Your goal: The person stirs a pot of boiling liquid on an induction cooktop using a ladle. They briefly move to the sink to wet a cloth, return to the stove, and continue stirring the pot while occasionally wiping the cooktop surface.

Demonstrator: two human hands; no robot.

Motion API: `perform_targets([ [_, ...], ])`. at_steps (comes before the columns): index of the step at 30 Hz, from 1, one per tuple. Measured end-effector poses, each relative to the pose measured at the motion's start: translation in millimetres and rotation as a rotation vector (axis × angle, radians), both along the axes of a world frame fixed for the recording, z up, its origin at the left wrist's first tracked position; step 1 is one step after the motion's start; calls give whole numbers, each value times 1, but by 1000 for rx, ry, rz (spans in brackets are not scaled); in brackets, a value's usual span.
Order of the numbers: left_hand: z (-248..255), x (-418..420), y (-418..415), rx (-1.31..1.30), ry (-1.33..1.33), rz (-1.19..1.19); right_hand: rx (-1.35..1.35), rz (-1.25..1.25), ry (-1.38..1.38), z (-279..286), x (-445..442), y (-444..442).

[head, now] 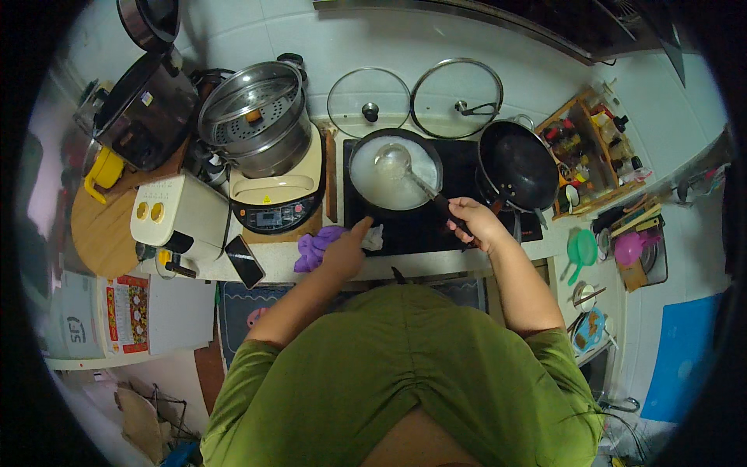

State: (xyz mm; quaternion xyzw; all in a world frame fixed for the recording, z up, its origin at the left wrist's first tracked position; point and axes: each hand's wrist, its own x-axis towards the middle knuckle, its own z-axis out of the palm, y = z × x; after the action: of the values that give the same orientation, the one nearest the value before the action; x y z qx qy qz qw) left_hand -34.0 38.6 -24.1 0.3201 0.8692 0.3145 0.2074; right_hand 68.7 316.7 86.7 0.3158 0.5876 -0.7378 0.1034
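Observation:
A dark-rimmed pot (365,187) of whitish, cloudy liquid stands on the black cooktop (402,236). My right hand (475,225) grips the black handle of a metal ladle (394,162), whose bowl rests in the liquid. At the cooktop's front left edge is my left hand (345,252), with one finger extended toward the pot's lower rim; whether it touches the cooktop I cannot tell. A purple cloth (314,248) lies beside and partly behind this hand. Just right of its fingers sits a crumpled whitish cloth or tissue (373,238).
A black wok (516,166) stands right of the pot. Two glass lids (369,87) lean on the wall behind. At left are a steamer pot (257,140) on a cream induction cooker (274,201), a phone (245,261) and a rice cooker (149,111). A spice rack (601,137) stands right.

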Motion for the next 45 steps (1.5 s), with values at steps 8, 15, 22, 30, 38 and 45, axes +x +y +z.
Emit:
perform_targets([
  [8,10,0,-2,-114,6,-29,816,24,59,-27,-13,-6],
  [15,22,0,1,-169,-40,-23,788,36,-23,-75,-43,-13],
  [22,0,3,1,-110,49,-24,54,43,-114,-55,-46,-23],
  [30,18,12,8,-189,54,94,-329,11,-203,-31,-22,16],
  [38,14,16,7,-175,143,139,-45,181,-78,-2,-13,59],
  [45,12,17,10,-144,164,149,546,357,67,-13,-26,86],
])
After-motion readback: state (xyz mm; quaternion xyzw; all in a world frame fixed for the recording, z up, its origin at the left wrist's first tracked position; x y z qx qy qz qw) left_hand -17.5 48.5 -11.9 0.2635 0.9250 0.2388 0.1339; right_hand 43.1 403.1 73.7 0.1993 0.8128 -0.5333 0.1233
